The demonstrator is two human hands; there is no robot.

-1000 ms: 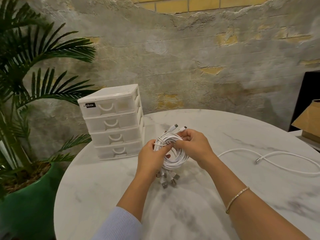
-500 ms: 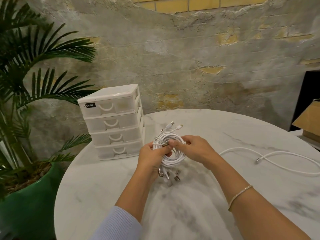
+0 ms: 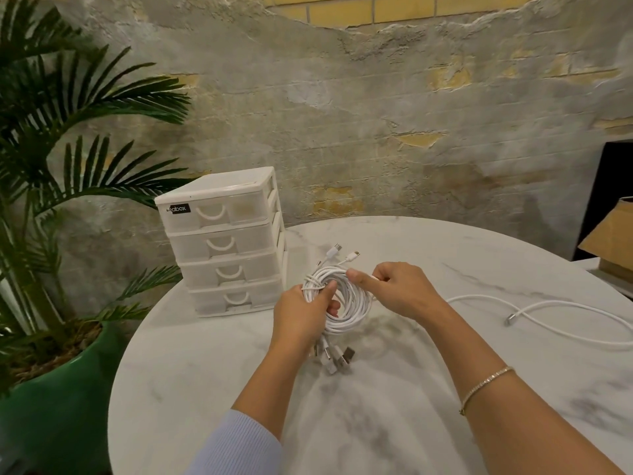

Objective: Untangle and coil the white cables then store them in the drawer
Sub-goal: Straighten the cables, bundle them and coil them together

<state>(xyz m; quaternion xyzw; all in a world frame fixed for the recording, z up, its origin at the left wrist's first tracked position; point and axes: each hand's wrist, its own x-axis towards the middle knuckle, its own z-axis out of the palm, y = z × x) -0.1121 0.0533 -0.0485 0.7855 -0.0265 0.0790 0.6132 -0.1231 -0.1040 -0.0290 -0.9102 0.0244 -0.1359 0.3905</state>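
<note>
Already my left hand (image 3: 301, 313) clamped the coiled cables (image 3: 346, 303), right hand (image 3: 397, 289) fingers pinching their far rim, closed drawer unit (image 3: 222, 241) just left.

Table top (image 3: 445, 269) looks like polished white marble with grey veining, smooth with a soft sheen. The drawer unit (image 3: 222, 241) is milky, semi-clear plastic. The coiled cables (image 3: 349, 303) have smooth white rubbery sheathing and shiny metal plug tips, same as the loose cable (image 3: 548, 310). Wall (image 3: 376, 114) is rough, flaking plaster over yellow brick. Planter (image 3: 58, 406) is glossy green, box (image 3: 613, 241) plain matt cardboard.
</note>
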